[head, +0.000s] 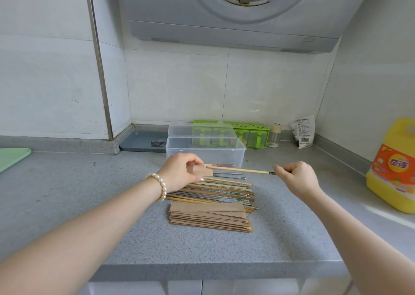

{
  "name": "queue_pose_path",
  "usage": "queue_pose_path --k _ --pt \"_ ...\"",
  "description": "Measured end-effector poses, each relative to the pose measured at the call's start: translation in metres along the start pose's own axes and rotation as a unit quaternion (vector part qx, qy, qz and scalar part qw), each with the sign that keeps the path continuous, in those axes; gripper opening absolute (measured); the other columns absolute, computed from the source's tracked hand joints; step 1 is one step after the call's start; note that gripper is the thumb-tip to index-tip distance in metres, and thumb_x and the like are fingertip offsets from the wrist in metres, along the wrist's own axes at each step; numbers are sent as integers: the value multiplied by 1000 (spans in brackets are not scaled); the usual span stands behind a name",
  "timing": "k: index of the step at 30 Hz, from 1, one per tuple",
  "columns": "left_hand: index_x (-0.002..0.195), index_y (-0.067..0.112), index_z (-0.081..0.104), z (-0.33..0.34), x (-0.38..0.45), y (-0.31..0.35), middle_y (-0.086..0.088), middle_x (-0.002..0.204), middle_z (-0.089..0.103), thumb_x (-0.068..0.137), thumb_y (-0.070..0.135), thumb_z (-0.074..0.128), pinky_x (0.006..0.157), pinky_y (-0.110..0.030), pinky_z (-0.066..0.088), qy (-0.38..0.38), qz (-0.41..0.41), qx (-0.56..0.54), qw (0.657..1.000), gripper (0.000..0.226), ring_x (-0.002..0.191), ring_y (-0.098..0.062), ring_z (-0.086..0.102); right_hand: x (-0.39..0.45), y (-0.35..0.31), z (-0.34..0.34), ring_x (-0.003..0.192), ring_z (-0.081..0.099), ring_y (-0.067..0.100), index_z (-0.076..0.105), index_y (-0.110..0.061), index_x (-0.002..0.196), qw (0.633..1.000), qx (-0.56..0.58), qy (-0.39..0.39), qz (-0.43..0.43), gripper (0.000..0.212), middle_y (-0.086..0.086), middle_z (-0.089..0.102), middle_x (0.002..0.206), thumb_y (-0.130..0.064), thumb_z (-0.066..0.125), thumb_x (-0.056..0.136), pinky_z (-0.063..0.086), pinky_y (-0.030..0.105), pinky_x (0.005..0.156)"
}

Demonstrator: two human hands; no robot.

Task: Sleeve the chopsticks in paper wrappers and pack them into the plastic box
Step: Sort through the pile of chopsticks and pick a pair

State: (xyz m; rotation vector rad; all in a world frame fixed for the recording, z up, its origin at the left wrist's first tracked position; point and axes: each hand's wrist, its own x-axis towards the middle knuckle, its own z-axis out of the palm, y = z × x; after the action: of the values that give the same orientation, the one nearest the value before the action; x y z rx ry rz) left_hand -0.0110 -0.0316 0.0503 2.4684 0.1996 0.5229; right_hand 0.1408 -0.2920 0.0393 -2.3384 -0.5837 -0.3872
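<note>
Above the middle of the counter (67, 205), the left hand (182, 171) pinches a brown paper wrapper (203, 170) between thumb and fingers, while the right hand (296, 177) pinches the dark end of a wooden chopstick (240, 170) with curled fingers; the chopstick lies level between the hands, its far tip at the wrapper's mouth, though whether it has entered the paper cannot be told. A pearl bracelet (160, 188) circles the left wrist. Directly beneath the hands lies a heap of loose chopsticks (224, 191), wooden and metal mixed, and just nearer the counter's front edge sits a stack of paper wrappers (211, 218), touching the heap. Behind the hands stands the clear plastic box (224, 153), open, with its lid (202, 131) propped behind it; some printed sleeve shows inside near the front wall. Toward the back wall are a green seasoning rack (251, 133), a small jar (275, 135) and a white packet (303, 133). A yellow detergent bottle (395, 166) stands at the right edge, a grey tray (143, 141) in the back left corner, and a pale green board (11, 157) at the left edge.
</note>
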Motion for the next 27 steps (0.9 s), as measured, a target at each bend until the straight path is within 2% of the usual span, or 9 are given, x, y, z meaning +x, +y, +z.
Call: queue_pose_path --k 4,8,13,16,19,21,23,25,27 --pt "100 22 64 1 -1 0 7 97 62 70 15 79 78 -21 44 -1 -1 -4 1000 34 93 -11 56 -2 1 -1 41 21 15 22 -18 41 1000 -1 -1 -14 59 -6 20 38 -23 61 85 18 25 48" --pt "98 25 63 3 -1 2 4 101 62 69 14 79 84 -26 48 -6 -2 -19 1000 36 96 -11 57 -3 -3 0 41 21 15 23 -18 40 1000 3 3 -16 59 -5 20 38 -22 63 83 19 25 48" --pt "99 23 63 4 -3 3 8 99 60 69 14 79 79 -17 44 -15 1 -25 1000 35 95 -9 56 -3 -5 2 43 20 16 24 -16 43 999 30 4 -13 57 -2 20 42 -23 62 84 19 26 50" --pt "95 24 61 3 -4 2 11 93 60 69 13 79 76 -16 43 -10 2 -32 999 34 94 -10 57 -2 -4 2 45 22 16 37 -12 50 995 98 7 27 51 -1 25 44 -39 60 87 19 28 49" --pt "95 23 61 4 -5 5 11 91 60 69 12 79 79 -20 46 -12 5 -48 999 34 92 -11 58 -8 -17 -1 45 31 15 44 -8 63 966 235 -82 71 54 2 38 51 -59 52 78 28 27 47" --pt "97 22 62 7 -6 9 9 93 61 69 11 79 80 -21 47 -23 16 -53 998 34 93 -11 58 -13 -32 5 51 49 16 49 -9 73 941 284 -173 71 44 5 53 60 -51 60 71 43 26 51" --pt "97 22 62 11 -7 16 8 93 62 69 11 79 80 -21 48 -35 27 -61 997 34 92 -11 59 -16 -47 17 62 64 19 44 -8 78 903 346 -243 71 37 10 66 71 -29 73 68 55 28 59" --pt "95 23 63 15 -8 21 8 92 63 68 10 79 80 -21 49 -46 37 -71 996 34 91 -11 60 -17 -62 30 68 69 23 38 -13 77 864 414 -277 75 39 13 68 73 -4 75 72 58 31 62" --pt "95 23 64 17 -9 24 6 93 65 67 10 80 82 -22 50 -56 47 -75 994 35 91 -11 62 -16 -73 39 69 69 22 34 -16 73 841 456 -283 74 43 7 61 65 9 69 74 58 32 64"
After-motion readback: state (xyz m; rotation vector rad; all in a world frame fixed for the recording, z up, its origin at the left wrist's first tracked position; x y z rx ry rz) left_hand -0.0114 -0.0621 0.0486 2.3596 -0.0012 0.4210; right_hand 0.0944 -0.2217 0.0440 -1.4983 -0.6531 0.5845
